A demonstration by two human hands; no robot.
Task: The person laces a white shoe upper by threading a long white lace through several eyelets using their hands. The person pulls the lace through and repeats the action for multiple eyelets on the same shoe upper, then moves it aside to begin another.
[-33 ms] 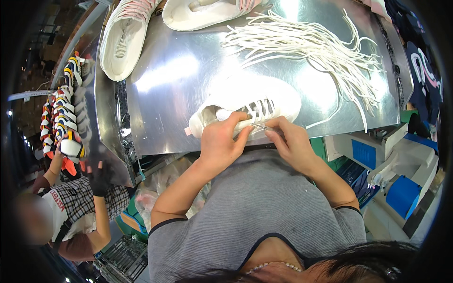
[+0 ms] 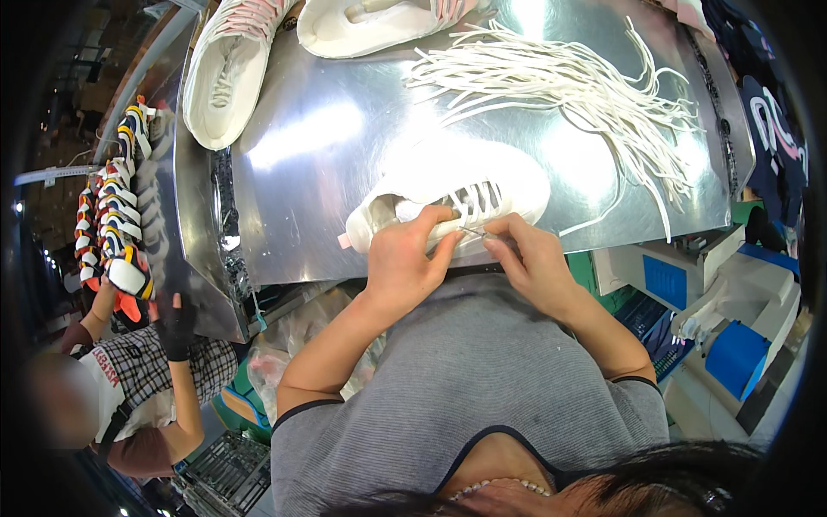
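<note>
A white lace-up shoe (image 2: 508, 177) lies on its side along the near edge of the metal table, toe to the right. White lace crosses part of its eyelets. My left hand (image 2: 409, 258) is closed on the near side of the shoe by the eyelets, thumb and forefinger at the lacing. From the right, my right hand (image 2: 534, 263) pinches a thin metal rod, perhaps a lacing hook, whose tip meets my left fingertips at the eyelet edge. Whether a lace end sits between those fingertips is too small to tell.
A heap of loose white laces (image 2: 560, 77) spreads over the far right of the metal table (image 2: 301, 207). Two white shoes with pink laces, one upright shoe (image 2: 226, 86) and another shoe (image 2: 370, 26), stand far left. At left, a co-worker's gloved hand (image 2: 178, 332) is near a row of colourful shoes (image 2: 121, 207).
My hands and the white shoe look the same. The co-worker's gloved hand and the shoe in their other hand have shifted slightly.
</note>
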